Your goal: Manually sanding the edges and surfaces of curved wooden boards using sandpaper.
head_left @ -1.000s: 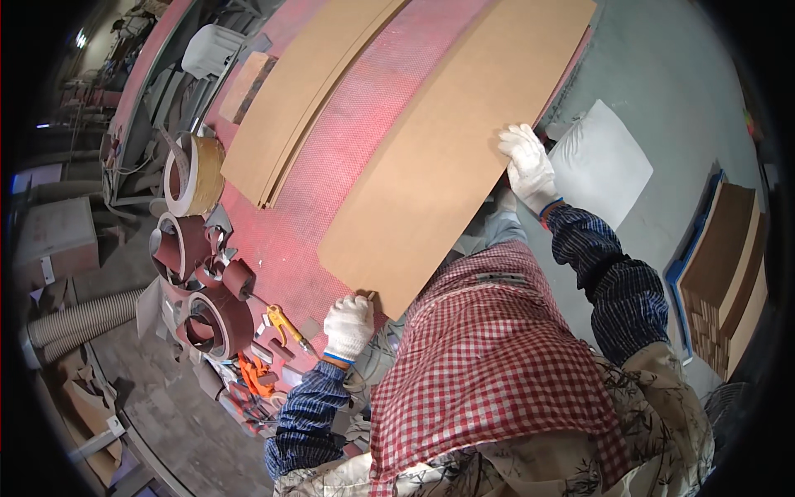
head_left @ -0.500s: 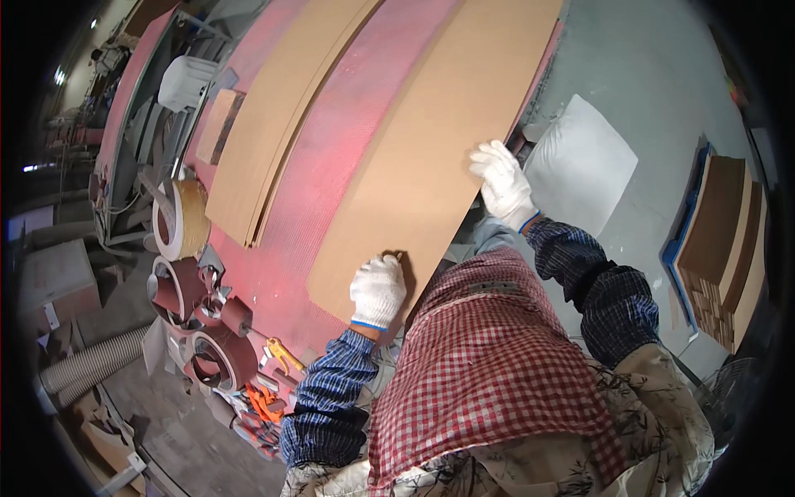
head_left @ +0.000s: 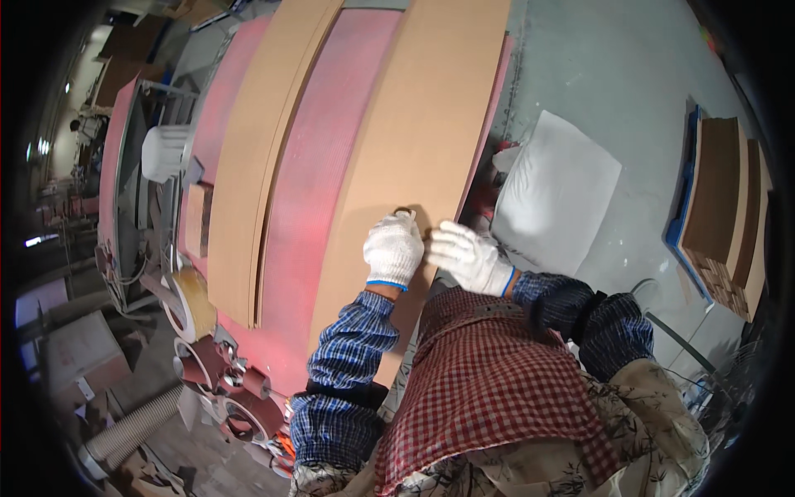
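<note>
Red machine bed (head_left: 306,207); gloved left hand (head_left: 393,248), right hand (head_left: 468,257), fingers flat on tan board (head_left: 414,124); white sack (head_left: 555,199) beside.

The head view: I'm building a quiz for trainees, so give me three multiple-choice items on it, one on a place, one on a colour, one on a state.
1. Where do both hands rest?
A. on the near end of the right tan board
B. on the white sack
C. on the hose

2. What colour is the table surface under the boards?
A. green
B. red-pink
C. blue

3. How are the hands dressed?
A. bare
B. black rubber gloves
C. white knit gloves

Answers:
1 A: left hand and right hand lie side by side on the tan board.
2 B: the table shows red-pink between the boards.
3 C: both hands wear white knit gloves.
</note>
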### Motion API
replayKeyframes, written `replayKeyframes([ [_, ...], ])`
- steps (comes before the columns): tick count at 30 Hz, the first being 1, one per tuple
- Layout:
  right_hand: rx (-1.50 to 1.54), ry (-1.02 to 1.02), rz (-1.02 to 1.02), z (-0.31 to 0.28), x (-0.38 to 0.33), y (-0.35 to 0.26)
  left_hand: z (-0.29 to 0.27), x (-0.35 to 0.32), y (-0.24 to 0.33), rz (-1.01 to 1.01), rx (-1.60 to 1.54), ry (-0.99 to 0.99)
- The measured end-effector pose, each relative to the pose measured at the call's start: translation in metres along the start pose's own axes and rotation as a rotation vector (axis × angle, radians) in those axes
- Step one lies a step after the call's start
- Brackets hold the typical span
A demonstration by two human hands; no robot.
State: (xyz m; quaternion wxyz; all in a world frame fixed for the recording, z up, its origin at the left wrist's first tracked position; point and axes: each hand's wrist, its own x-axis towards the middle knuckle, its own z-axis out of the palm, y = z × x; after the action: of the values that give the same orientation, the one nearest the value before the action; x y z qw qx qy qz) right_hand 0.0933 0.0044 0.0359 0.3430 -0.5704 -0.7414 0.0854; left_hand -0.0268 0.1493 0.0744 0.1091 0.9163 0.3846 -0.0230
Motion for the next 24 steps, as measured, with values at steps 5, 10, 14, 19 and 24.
replayKeyframes([
  [5, 0.681, 0.069, 0.163, 0.060, -0.036, -0.012, -0.013, 0.062, 0.025, 0.003, -0.129, 0.060],
  [10, 0.389, -0.050, -0.167, 0.026, -0.017, -0.027, -0.034, 0.121, 0.051, 0.058, -0.075, 0.088],
  [14, 0.509, -0.047, -0.179, 0.038, -0.026, -0.044, -0.046, 0.173, 0.073, 0.066, -0.096, 0.125],
  [19, 0.342, -0.051, -0.251, 0.033, -0.028, -0.061, -0.069, 0.248, 0.100, 0.101, -0.095, 0.049],
  [24, 0.359, -0.006, -0.405, 0.042, -0.027, -0.066, -0.093, 0.320, 0.136, 0.117, -0.001, -0.009],
])
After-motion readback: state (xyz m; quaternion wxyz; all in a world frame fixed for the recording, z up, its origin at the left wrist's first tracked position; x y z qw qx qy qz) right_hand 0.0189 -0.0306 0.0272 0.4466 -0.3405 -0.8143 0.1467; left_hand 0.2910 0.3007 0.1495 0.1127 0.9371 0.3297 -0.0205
